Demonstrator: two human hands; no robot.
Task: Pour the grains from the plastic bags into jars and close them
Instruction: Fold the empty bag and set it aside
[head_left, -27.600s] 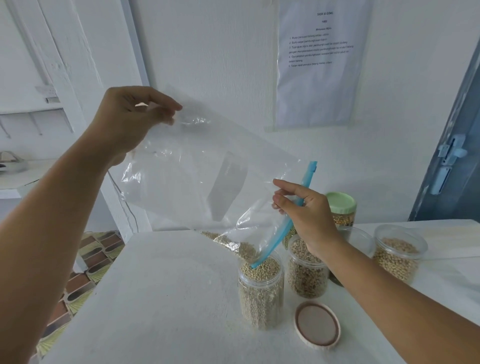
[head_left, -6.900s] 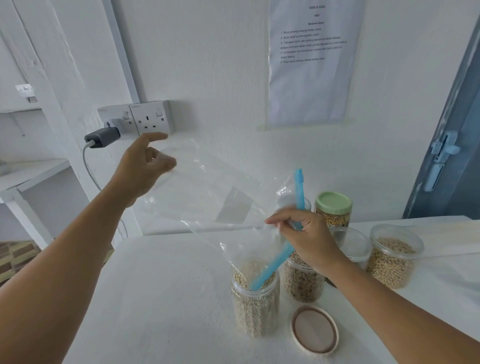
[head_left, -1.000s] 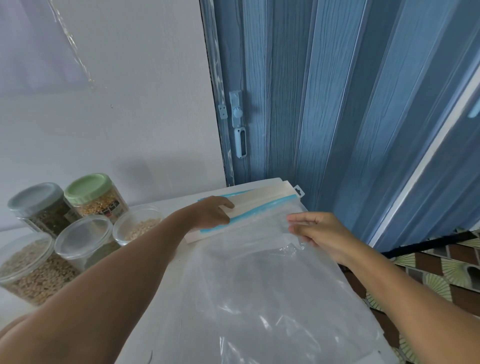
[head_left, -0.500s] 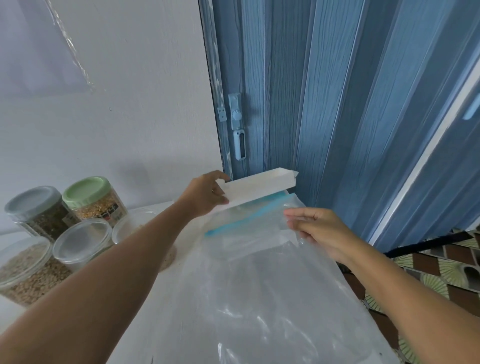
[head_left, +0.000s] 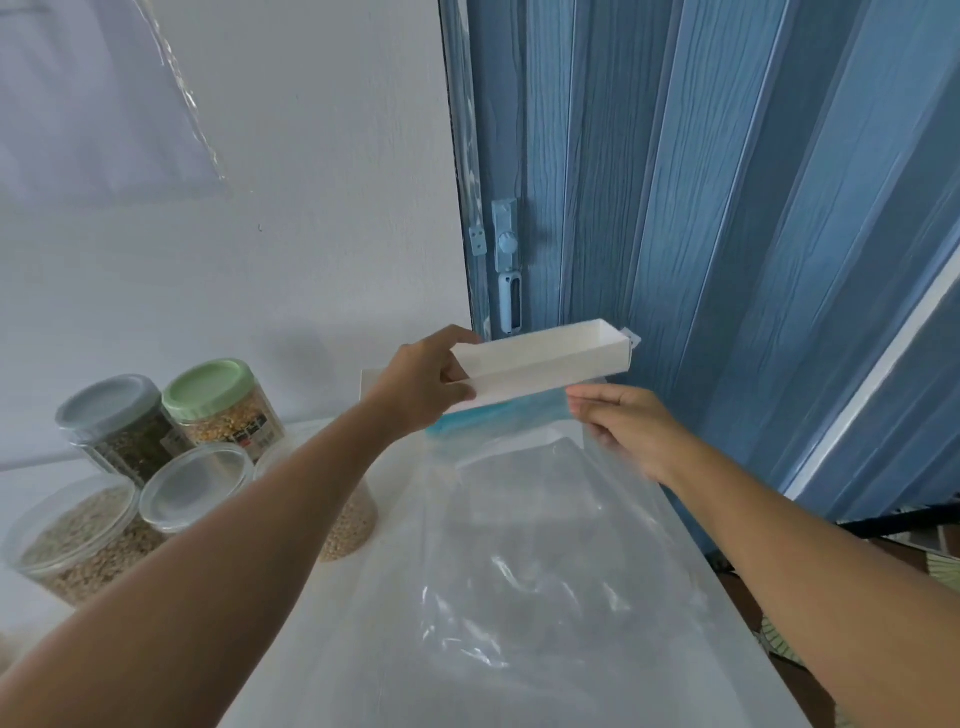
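Plastic everywhere on this table (head_left: 291, 644): far left, jars (head_left: 78, 540) of grain stand clustered, some lidded, one grain jar (head_left: 348, 525) half hidden behind the forearm. Left hand (head_left: 421, 387) curls round the end of a long white box (head_left: 545, 358), lifted just above the bag's blue zip strip (head_left: 498, 418). Limp, clear bag (head_left: 519, 571) lies flat, looks empty – feather-light, slick, bound to slide and crumple. Best hold is that stiffer zip edge, I reckon. Right hand (head_left: 628, 431) pinches the bag's top corner beside the zip
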